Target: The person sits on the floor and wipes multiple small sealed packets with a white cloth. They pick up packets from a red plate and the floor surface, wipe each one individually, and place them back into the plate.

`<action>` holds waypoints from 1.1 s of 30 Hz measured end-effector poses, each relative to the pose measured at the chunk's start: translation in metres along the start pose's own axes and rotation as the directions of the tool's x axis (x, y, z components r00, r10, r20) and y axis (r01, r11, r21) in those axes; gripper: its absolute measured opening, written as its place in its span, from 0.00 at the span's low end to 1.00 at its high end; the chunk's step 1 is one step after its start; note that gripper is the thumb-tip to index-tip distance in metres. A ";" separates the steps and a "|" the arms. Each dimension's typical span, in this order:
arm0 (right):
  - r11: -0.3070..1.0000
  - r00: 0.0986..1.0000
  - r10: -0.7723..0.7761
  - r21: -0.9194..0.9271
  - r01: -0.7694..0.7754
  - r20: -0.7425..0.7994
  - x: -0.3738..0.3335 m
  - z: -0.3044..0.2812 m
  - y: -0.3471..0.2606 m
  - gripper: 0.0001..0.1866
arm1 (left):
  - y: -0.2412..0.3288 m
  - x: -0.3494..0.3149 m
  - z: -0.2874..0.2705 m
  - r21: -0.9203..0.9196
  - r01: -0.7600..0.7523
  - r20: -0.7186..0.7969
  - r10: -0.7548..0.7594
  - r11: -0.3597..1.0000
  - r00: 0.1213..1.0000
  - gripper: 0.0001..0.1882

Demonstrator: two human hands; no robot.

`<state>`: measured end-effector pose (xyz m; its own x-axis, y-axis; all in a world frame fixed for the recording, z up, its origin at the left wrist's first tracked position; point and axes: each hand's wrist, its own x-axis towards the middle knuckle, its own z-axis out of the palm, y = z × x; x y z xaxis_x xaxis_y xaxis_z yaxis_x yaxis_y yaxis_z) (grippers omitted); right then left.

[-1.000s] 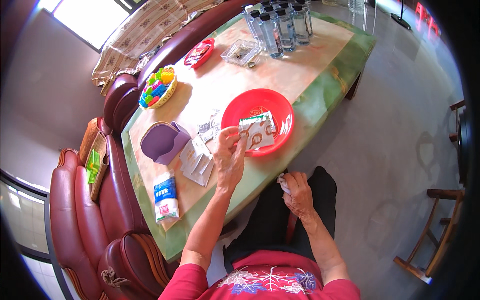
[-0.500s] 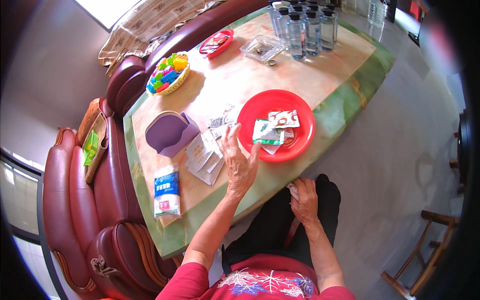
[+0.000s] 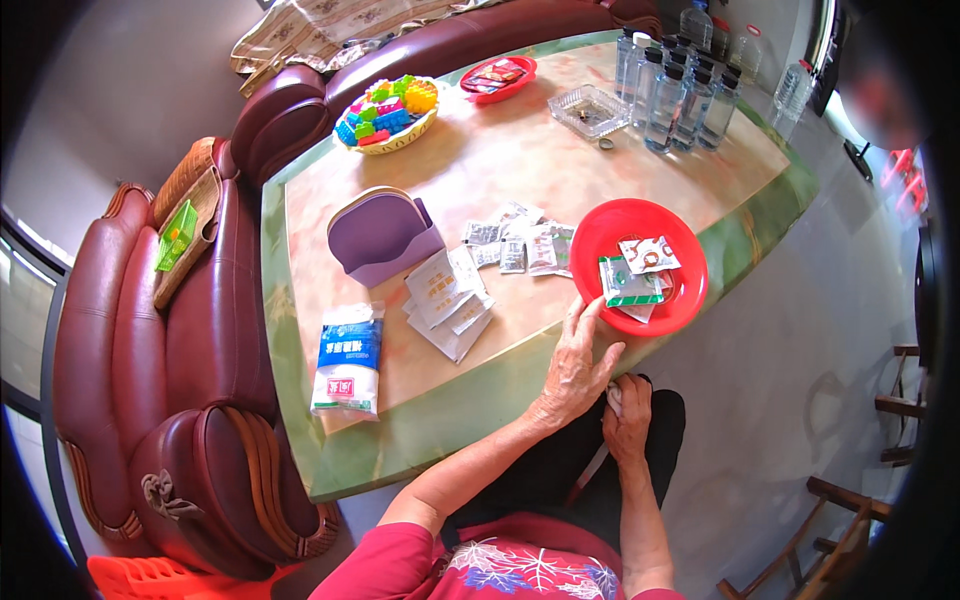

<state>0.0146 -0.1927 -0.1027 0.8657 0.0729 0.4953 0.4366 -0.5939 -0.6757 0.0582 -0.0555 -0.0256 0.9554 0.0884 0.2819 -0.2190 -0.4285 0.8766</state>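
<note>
Two packets lie topmost on the red plastic plate (image 3: 598,245): green-and-white packet (image 3: 628,286) nearer the left hand (image 3: 575,370), white ring-print packet (image 3: 650,253) behind it, overlapping. Pale corner of another sticks out underneath. Left fingertips are at the plate's near-left rim, just short of the green-and-white packet; contact with rim or packet, can't tell.

Edges: plate sits over the green border of the marble-pattern table (image 3: 400,437), its right and near rim just beside the table edge. Left of the plate, small white sachets (image 3: 512,240) lie close to the rim. Further left: larger flat white packets (image 3: 448,300), then purple holder (image 3: 385,240) and blue-and-white bag (image 3: 347,360). Bare tabletop between plate and the group of dark-capped bottles (image 3: 668,108); glass ashtray (image 3: 590,112) beside those. Left forearm crosses the near table edge.

Fingers: left ones extended, slightly apart, thumb spread wide to the side, no grip on anything visible. Right hand (image 3: 628,420) is off the table edge, above the dark trousers (image 3: 665,435), fingers curled round a crumpled white wad (image 3: 614,400); only part shows, material unclear.
</note>
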 end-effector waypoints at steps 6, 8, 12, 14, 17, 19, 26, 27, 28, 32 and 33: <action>1.000 1.000 0.020 -0.005 -0.020 -0.007 0.000 -0.001 -0.003 0.16 | -0.013 0.020 -0.021 0.135 -0.016 -0.169 0.039 0.991 0.985 0.30; 1.000 1.000 0.022 -0.008 -0.023 -0.021 0.000 0.000 -0.002 0.17 | -0.027 0.041 -0.039 0.332 -0.069 -0.132 0.118 0.941 0.984 0.29; 1.000 1.000 0.020 -0.005 -0.020 -0.024 -0.001 0.002 -0.001 0.17 | -0.052 0.079 -0.048 0.585 -0.149 -0.013 0.192 0.797 0.981 0.28; 1.000 0.999 0.025 0.011 -0.025 -0.027 0.001 0.003 -0.003 0.17 | -0.054 0.089 -0.048 0.705 -0.210 0.190 0.104 0.677 0.976 0.28; 0.999 0.999 0.045 0.018 -0.045 -0.019 0.000 0.001 -0.002 0.16 | -0.041 0.079 -0.042 0.721 -0.247 0.328 -0.004 0.648 0.945 0.31; 0.999 0.999 0.047 0.017 -0.047 -0.013 0.001 0.000 -0.001 0.16 | -0.044 0.063 -0.043 0.714 -0.255 0.316 0.025 0.652 0.948 0.32; 0.999 1.000 0.030 -0.014 -0.030 -0.001 0.001 -0.001 -0.001 0.16 | -0.030 0.012 -0.068 0.709 -0.283 0.349 0.028 0.646 0.937 0.32; 0.999 1.000 0.029 -0.020 -0.030 -0.002 0.000 -0.001 -0.001 0.16 | -0.029 0.006 -0.072 0.696 -0.281 0.349 0.031 0.661 0.937 0.32; 0.999 1.000 0.032 -0.013 -0.032 -0.002 0.000 -0.002 -0.001 0.16 | -0.027 -0.001 -0.077 0.700 -0.297 0.347 0.054 0.650 0.936 0.31; 0.999 0.999 0.044 0.012 -0.044 0.000 0.000 -0.003 -0.002 0.17 | -0.028 -0.015 -0.092 0.701 -0.289 0.338 0.053 0.652 0.940 0.28; 0.999 0.999 0.046 0.019 -0.047 0.001 0.000 -0.002 -0.002 0.17 | -0.025 -0.015 -0.093 0.706 -0.280 0.314 0.066 0.651 0.947 0.28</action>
<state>0.0136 -0.1932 -0.1004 0.8854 0.0463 0.4625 0.4004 -0.5815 -0.7082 0.0310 0.0374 -0.0151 0.9525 -0.2274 0.2025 -0.2700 -0.9383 0.2161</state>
